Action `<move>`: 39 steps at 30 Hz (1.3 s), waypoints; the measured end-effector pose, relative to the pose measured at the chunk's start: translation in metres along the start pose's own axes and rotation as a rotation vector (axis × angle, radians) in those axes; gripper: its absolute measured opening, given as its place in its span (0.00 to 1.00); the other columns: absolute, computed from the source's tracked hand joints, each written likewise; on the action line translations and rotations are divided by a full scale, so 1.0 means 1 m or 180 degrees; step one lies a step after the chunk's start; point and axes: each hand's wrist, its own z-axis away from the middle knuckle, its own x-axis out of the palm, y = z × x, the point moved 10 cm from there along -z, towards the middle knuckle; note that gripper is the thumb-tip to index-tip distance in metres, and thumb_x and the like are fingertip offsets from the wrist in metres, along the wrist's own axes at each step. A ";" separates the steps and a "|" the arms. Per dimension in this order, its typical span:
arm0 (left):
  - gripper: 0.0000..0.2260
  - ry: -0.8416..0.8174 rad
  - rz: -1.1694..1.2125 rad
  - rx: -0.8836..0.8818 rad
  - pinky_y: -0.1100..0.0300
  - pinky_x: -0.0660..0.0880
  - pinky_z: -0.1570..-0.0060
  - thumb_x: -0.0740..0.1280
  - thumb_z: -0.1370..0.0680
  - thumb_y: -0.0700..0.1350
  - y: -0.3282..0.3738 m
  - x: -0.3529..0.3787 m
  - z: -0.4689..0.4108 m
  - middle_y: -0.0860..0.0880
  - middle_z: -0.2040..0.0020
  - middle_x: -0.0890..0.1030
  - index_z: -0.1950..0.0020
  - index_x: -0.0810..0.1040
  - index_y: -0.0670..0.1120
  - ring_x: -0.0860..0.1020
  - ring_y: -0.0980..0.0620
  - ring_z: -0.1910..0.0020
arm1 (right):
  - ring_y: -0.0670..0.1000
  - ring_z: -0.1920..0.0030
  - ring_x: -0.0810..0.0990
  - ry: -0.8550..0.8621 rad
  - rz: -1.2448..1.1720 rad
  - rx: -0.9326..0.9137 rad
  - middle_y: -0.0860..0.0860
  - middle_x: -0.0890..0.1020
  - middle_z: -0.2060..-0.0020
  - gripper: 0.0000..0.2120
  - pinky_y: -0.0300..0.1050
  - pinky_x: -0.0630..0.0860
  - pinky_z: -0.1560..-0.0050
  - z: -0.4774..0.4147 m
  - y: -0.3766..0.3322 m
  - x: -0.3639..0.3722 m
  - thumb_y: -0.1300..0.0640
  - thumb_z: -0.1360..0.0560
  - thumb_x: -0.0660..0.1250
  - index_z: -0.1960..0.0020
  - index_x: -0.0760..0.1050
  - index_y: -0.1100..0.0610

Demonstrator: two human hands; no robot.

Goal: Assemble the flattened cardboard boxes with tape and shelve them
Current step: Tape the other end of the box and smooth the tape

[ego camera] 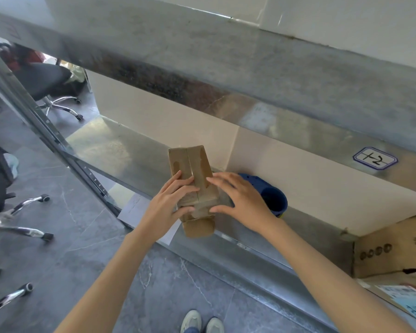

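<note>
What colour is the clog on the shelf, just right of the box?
The clog is dark blue, seen in the head view.

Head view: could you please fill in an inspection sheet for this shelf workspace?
Surface: shiny metal shelf.
Job's things: taped cardboard box lying on the shelf, near end at the front edge.
Clutter: blue shoe right of the box; bigger carton far right.
Hands: left hand and right hand press on the box, fingers straight.
Cables: nothing seen.
Surroundings: grey tiled floor, office chair, upper shelf with a label.
</note>
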 end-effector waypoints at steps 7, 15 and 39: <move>0.20 -0.0034 0.0027 0.0024 0.56 0.62 0.27 0.66 0.22 0.55 -0.002 0.000 0.006 0.57 0.25 0.68 0.32 0.73 0.50 0.54 0.55 0.21 | 0.49 0.32 0.71 0.0280 -0.0543 -0.0128 0.48 0.75 0.34 0.24 0.47 0.75 0.38 -0.008 -0.002 0.012 0.51 0.27 0.74 0.32 0.77 0.51; 0.18 0.0142 0.0668 -0.0428 0.59 0.66 0.31 0.72 0.25 0.53 -0.007 -0.009 0.007 0.65 0.29 0.71 0.35 0.77 0.56 0.57 0.61 0.23 | 0.41 0.33 0.68 0.0143 -0.0958 0.0160 0.39 0.71 0.36 0.23 0.40 0.66 0.36 -0.010 0.008 0.023 0.38 0.27 0.70 0.34 0.76 0.45; 0.16 0.0292 0.0824 -0.0480 0.61 0.66 0.30 0.65 0.23 0.35 -0.012 -0.014 0.013 0.62 0.27 0.69 0.40 0.79 0.52 0.61 0.59 0.24 | 0.40 0.35 0.71 0.0248 -0.1230 0.0317 0.40 0.75 0.42 0.12 0.29 0.65 0.38 -0.012 0.009 0.018 0.54 0.21 0.64 0.39 0.79 0.48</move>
